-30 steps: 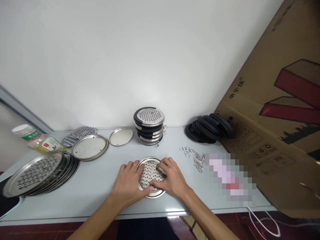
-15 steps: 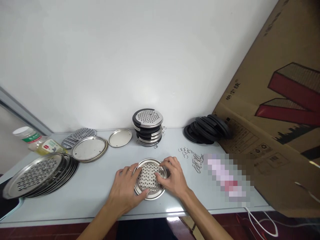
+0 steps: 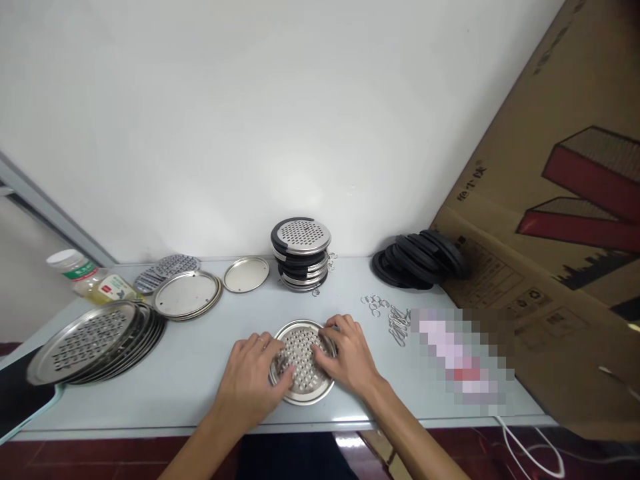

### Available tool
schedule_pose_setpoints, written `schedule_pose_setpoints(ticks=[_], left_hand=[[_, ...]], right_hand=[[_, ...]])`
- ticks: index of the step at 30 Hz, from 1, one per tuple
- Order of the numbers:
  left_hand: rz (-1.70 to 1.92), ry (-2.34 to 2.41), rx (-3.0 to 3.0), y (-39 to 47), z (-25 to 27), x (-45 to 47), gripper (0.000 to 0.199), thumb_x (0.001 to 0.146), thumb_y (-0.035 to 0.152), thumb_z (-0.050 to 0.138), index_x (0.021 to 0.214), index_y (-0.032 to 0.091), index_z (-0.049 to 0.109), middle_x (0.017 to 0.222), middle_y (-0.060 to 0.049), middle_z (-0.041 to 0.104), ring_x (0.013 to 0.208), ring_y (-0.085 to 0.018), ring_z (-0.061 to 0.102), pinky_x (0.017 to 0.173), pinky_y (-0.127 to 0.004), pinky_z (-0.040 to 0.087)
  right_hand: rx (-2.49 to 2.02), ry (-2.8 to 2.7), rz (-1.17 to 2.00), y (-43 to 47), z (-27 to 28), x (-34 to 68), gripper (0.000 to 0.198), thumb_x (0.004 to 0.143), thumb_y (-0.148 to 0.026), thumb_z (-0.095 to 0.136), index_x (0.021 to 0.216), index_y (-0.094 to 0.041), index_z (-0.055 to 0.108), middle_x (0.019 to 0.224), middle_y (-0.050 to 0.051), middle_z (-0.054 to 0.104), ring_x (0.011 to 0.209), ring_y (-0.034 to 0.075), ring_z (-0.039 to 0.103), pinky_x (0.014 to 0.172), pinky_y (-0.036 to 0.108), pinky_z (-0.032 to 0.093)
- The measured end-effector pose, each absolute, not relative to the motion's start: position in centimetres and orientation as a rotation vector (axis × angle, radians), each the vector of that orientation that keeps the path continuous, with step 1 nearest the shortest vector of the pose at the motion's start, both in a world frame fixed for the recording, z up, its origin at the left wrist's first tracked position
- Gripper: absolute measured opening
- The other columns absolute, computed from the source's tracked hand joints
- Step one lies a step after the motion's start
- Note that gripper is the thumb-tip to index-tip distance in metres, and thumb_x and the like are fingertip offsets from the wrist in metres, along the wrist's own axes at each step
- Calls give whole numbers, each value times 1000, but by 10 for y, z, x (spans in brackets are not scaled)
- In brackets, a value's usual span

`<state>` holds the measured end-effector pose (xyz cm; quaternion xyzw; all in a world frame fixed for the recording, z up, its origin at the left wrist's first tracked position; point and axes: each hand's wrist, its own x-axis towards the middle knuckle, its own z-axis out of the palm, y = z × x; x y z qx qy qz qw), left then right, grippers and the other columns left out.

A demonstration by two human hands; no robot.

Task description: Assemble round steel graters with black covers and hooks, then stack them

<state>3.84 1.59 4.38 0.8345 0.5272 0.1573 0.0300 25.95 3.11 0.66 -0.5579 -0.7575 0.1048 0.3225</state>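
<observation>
A round metal grater disc (image 3: 304,357) with a raised rim lies flat on the table in front of me. My left hand (image 3: 256,373) is at its left edge, fingers curled over the rim and thumb near the perforated surface. On the opposite side, my right hand (image 3: 346,353) grips the upper right rim, its thumb bent in over the holes. Behind the disc stands a stack of round graters (image 3: 303,235) with black edging. To the right of my right hand lie small wire rings (image 3: 375,305) and elongated metal loops (image 3: 399,325).
Grater discs (image 3: 95,340) are piled at left, near plain metal discs (image 3: 185,295), a single plain disc (image 3: 246,274) and a bottle of yellow liquid (image 3: 113,288). Black rings (image 3: 420,259) are heaped at back right, beside a large cardboard box (image 3: 540,267). A pixelated item lies at right.
The whole view has shifted slightly, moving things a little rightward. My left thumb has lifted inward and up from the disc's lower edge. Both hands stay at the grater disc.
</observation>
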Motion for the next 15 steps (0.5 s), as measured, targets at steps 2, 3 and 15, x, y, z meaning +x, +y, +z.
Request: schedule_pose_setpoints(ticks=[2, 3, 15], left_hand=[[470, 1554, 2547, 30, 46, 44, 20, 92, 29, 50, 107, 24, 64, 103, -5, 64, 96, -24, 58, 83, -41, 42], [464, 1514, 2545, 38, 46, 47, 22, 93, 27, 49, 110, 26, 63, 106, -4, 64, 98, -23, 57, 84, -41, 42], [437, 1304, 2579, 67, 38, 74, 26, 94, 24, 47, 113, 27, 64, 117, -5, 59, 108, -24, 54, 91, -43, 43]], right_hand=[[-1461, -2008, 265, 30, 8, 259, 12, 86, -30, 67, 91, -21, 72, 98, 7, 60, 95, 25, 51, 82, 41, 41], [-1456, -2020, 261, 29, 9, 259, 11, 85, -30, 67, 90, -21, 73, 98, 6, 59, 95, 25, 51, 82, 41, 41], [-1462, -2068, 246, 30, 11, 256, 18, 78, -35, 72, 89, -22, 72, 100, 7, 59, 97, 27, 51, 81, 41, 42]])
